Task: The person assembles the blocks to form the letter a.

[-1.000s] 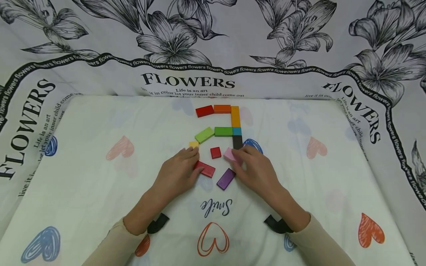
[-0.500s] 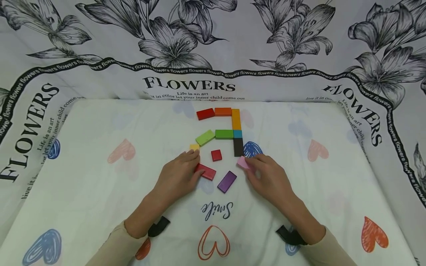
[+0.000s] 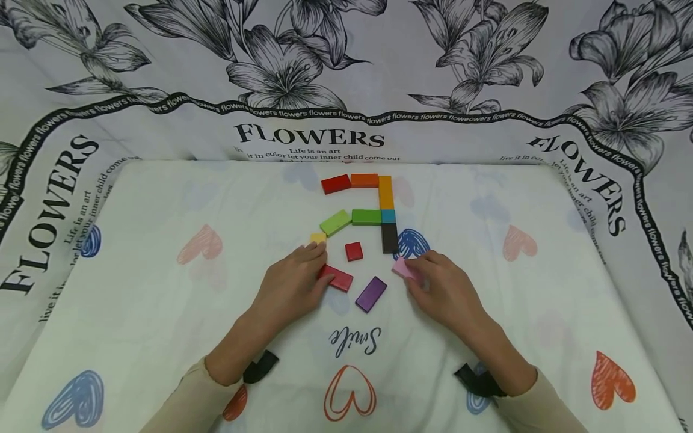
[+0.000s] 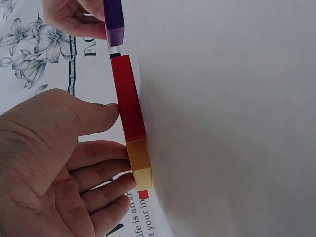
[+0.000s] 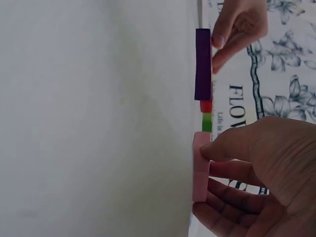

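Observation:
My right hand (image 3: 446, 291) pinches a pink block (image 3: 403, 268) between thumb and fingers, low over the cloth. In the right wrist view the thumb lies on the near side of the pink block (image 5: 200, 168). My left hand (image 3: 292, 279) rests beside a red block (image 3: 338, 279) and a yellow block (image 3: 318, 237), its fingers fairly straight and partly covering them. In the left wrist view the thumb touches the red block (image 4: 128, 98), while the fingertips meet the yellow block (image 4: 140, 163). A purple block (image 3: 371, 294) lies slanted between the hands.
Beyond the hands, red (image 3: 336, 184), orange (image 3: 364, 180), amber (image 3: 385, 192), blue (image 3: 388, 216), green (image 3: 366, 217), light green (image 3: 335, 223) and black (image 3: 389, 238) blocks form a bent line. A small red block (image 3: 354, 251) sits alone. The heart-printed cloth (image 3: 260, 198) covers the table.
My right hand has moved right and toward me with the pink block, away from below the black block. The left hand stays at the red and yellow blocks.

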### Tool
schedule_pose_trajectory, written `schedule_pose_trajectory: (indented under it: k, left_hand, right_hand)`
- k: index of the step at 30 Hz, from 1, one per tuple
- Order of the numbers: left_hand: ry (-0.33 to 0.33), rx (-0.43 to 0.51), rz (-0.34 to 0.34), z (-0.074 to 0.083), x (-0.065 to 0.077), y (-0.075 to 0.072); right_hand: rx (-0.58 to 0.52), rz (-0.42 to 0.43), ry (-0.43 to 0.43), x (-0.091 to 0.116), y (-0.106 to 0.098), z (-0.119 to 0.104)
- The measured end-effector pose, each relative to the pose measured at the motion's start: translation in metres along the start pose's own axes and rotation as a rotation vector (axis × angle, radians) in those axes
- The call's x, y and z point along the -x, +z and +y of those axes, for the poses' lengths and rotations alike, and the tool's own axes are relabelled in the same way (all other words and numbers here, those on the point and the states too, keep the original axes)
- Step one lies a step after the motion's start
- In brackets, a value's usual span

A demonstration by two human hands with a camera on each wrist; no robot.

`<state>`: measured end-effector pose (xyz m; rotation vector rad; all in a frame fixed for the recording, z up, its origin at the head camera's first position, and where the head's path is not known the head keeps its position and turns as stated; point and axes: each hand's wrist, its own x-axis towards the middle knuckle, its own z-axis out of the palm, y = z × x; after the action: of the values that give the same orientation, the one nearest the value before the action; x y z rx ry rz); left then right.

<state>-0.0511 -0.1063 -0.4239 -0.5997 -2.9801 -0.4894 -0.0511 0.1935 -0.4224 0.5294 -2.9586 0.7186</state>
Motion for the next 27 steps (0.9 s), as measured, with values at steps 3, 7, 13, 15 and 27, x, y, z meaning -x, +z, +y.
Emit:
schedule_pose_trajectory:
  k: [3, 7, 13, 15, 27]
  left_hand:
    - [-0.003, -0.001, -0.002, 0.001, -0.001, 0.000]
    - [-0.006, -0.002, -0.011, 0.001, -0.001, -0.001]
    - [-0.009, 0.007, -0.013, 0.002, -0.001, -0.002]
    - [-0.011, 0.009, -0.012, 0.002, -0.001, -0.002]
    - [-0.004, 0.023, -0.004, 0.001, 0.000, -0.001]
  right_hand:
    - [0.010, -0.007, -0.003, 0.000, 0.000, 0.001]
    - [0.018, -0.019, -0.005, 0.001, 0.000, 0.001]
    - [0.040, -0.044, 0.002, 0.000, -0.004, -0.001]
    - [0.041, -0.051, 0.007, -0.001, -0.005, -0.002]
    - [0.053, -0.054, 0.014, -0.002, -0.012, -0.004]
